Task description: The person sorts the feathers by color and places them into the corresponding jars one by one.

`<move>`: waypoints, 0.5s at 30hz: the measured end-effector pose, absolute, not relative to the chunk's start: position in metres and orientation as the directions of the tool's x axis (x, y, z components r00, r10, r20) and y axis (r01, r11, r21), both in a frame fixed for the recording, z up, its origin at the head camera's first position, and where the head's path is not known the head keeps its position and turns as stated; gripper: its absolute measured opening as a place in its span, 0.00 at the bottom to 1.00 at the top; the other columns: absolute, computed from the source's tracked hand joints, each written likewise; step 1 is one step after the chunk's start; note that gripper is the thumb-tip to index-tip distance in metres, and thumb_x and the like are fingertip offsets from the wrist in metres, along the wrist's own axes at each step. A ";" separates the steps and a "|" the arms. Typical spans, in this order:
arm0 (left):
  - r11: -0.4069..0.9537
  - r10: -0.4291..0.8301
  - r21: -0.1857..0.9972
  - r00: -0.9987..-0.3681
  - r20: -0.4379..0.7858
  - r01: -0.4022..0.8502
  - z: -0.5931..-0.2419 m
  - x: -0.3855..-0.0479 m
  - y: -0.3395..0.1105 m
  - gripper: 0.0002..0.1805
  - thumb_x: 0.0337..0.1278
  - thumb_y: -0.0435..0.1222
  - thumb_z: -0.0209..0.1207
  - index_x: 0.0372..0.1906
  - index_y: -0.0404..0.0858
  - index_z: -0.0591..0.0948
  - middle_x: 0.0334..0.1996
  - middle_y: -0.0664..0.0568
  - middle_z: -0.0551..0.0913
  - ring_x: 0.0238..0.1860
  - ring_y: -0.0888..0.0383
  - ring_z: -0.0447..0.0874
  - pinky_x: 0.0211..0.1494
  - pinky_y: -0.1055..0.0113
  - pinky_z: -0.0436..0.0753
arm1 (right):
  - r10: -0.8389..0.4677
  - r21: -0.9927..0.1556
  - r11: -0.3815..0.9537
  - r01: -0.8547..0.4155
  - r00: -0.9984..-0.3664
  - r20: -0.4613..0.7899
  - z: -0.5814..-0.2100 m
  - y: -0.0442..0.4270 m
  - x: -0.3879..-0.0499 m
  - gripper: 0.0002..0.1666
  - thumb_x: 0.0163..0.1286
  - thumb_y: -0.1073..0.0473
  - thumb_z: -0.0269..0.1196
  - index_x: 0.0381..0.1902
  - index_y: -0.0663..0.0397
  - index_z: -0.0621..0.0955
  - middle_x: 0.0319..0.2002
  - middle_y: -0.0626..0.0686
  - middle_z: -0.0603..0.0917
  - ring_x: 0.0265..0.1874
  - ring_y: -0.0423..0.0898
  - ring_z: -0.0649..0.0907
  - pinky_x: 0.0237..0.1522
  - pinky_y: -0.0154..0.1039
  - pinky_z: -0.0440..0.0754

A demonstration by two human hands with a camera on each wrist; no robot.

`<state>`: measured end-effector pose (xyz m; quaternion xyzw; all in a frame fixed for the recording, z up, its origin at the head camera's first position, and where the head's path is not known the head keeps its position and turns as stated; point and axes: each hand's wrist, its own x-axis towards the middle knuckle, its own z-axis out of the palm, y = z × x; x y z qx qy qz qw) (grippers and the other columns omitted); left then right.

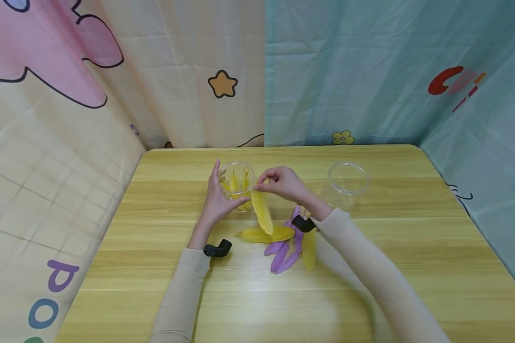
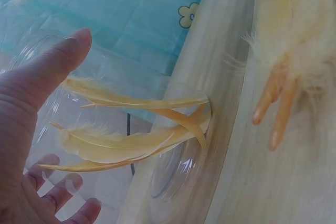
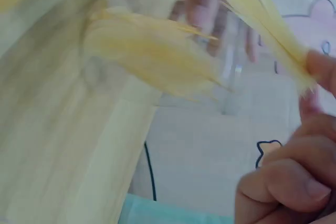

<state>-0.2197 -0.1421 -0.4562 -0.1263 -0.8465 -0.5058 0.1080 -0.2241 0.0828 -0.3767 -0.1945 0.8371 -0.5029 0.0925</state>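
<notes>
My left hand (image 1: 218,202) is curled round a clear plastic cup (image 1: 237,192) at the table's left back; in the left wrist view its thumb (image 2: 58,66) lies on one side, fingers on the other. Several yellow feathers (image 2: 115,145) stand inside the cup. Beside the cup's right rim, my right hand (image 1: 283,183) pinches one end of a yellow feather (image 1: 262,212) between thumb and fingertips, and the feather hangs down outside the cup. In the right wrist view the pinched feather (image 3: 268,30) slants across the cup's opening side.
Another clear cup (image 1: 347,183) stands at the right back. Purple feathers (image 1: 281,257) lie mid-table in a loose pile, with a yellow feather (image 1: 279,234) across their left and another (image 1: 309,251) at their right. Printed curtains (image 1: 347,71) hang behind the table (image 1: 412,247).
</notes>
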 end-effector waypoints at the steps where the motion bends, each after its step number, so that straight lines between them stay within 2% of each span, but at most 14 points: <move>1: 0.455 0.107 0.829 -0.944 0.313 0.326 -0.456 -0.220 -0.142 0.70 0.33 0.46 0.78 0.75 0.55 0.37 0.69 0.41 0.54 0.66 0.45 0.57 0.63 0.48 0.64 | -0.378 -0.902 0.374 -0.216 -0.924 0.065 -0.373 0.083 -0.226 0.11 0.59 0.50 0.70 0.31 0.52 0.85 0.12 0.46 0.62 0.13 0.41 0.59 0.18 0.35 0.57; 4: 0.447 0.120 0.828 -0.940 0.320 0.339 -0.456 -0.221 -0.142 0.70 0.33 0.43 0.78 0.75 0.51 0.37 0.68 0.41 0.54 0.66 0.44 0.58 0.63 0.48 0.64 | -0.253 -0.958 0.206 -0.201 -0.956 0.146 -0.366 0.082 -0.231 0.13 0.59 0.50 0.70 0.34 0.53 0.85 0.13 0.47 0.62 0.13 0.42 0.58 0.19 0.35 0.57; 8: 0.440 0.126 0.830 -0.939 0.321 0.343 -0.456 -0.221 -0.142 0.70 0.33 0.41 0.78 0.75 0.55 0.36 0.69 0.42 0.54 0.66 0.45 0.58 0.63 0.49 0.65 | -0.082 -0.962 0.013 -0.272 -0.959 0.270 -0.358 0.073 -0.237 0.11 0.59 0.54 0.70 0.34 0.55 0.85 0.14 0.47 0.63 0.13 0.42 0.59 0.19 0.35 0.58; 12: 0.436 0.118 0.831 -0.938 0.326 0.344 -0.456 -0.220 -0.142 0.70 0.33 0.45 0.78 0.75 0.57 0.36 0.69 0.43 0.54 0.66 0.45 0.57 0.63 0.49 0.65 | 0.053 -0.926 -0.069 -0.371 -0.929 0.367 -0.356 0.061 -0.243 0.09 0.58 0.60 0.70 0.33 0.61 0.85 0.13 0.47 0.66 0.13 0.40 0.61 0.18 0.32 0.59; 15: 0.438 0.113 0.831 -0.938 0.327 0.342 -0.456 -0.219 -0.142 0.70 0.33 0.46 0.77 0.74 0.59 0.36 0.69 0.43 0.54 0.67 0.44 0.57 0.63 0.49 0.65 | 0.092 -0.901 -0.072 -0.428 -0.902 0.422 -0.358 0.052 -0.248 0.11 0.59 0.64 0.69 0.34 0.69 0.83 0.12 0.48 0.66 0.12 0.40 0.62 0.18 0.32 0.60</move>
